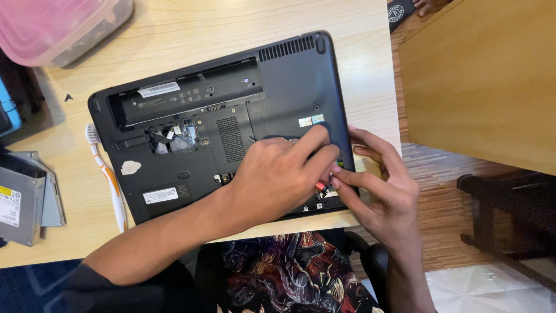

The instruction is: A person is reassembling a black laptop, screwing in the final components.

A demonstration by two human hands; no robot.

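Both hands, the left hand (278,174) and right hand (379,185), pinched closed fingers on a small red-handled tool (320,186) over an upturned laptop (231,122), its long axis lying across the desk (174,29).

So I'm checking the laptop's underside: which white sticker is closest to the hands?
The small sticker just above the left hand; the other two sit far left.

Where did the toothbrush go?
In the head view, the white and orange toothbrush lies on the wooden table, right along the left edge of the upside-down black laptop, with a silver drive further to its left.
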